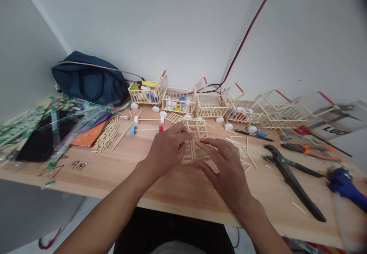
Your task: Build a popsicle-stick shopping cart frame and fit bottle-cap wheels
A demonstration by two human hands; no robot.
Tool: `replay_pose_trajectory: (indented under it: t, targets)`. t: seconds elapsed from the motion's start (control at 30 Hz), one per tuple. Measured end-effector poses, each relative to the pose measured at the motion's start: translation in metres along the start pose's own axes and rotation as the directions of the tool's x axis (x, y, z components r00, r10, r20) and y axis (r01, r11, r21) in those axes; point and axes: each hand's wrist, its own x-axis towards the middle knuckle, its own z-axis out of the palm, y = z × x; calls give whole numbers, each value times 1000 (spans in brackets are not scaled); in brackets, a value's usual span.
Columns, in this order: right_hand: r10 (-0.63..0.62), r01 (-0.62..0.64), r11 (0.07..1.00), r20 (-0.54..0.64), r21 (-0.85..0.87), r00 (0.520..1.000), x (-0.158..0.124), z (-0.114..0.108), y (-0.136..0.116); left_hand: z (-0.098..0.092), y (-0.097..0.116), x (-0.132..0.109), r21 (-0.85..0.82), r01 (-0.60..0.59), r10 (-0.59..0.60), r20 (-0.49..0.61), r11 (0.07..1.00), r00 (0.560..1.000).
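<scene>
A small frame of pale wooden sticks (189, 157), built like a little crate, stands on the table in front of me. My left hand (168, 145) grips its left side, the fingers bent over the top. From the other side my right hand (225, 158) holds the frame, with forefinger and thumb at its right edge. Part of the frame is hidden by my fingers. Just behind it lies a flat stick lattice (174, 118). To the left of my left hand are two stick axles with bottle-cap wheels, one with white caps (149, 119) and one with blue and red caps (146, 130).
Several stick carts (211, 106) line the wall, some holding bottle caps. At right lie a black cutter (289, 177), orange-handled pliers (311, 150) and a blue glue gun (348, 187). Loose sticks (106, 135), wrappers (67, 135) and a dark blue bag (91, 78) occupy the left.
</scene>
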Motion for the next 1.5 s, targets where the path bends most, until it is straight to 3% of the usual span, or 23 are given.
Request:
replay_pose_trajectory:
  t: [1.5]
  targets:
    - [-49,50,998,-9,28,999,0,7,0,0,1,-2,22,13,-13,-11,1000,1000]
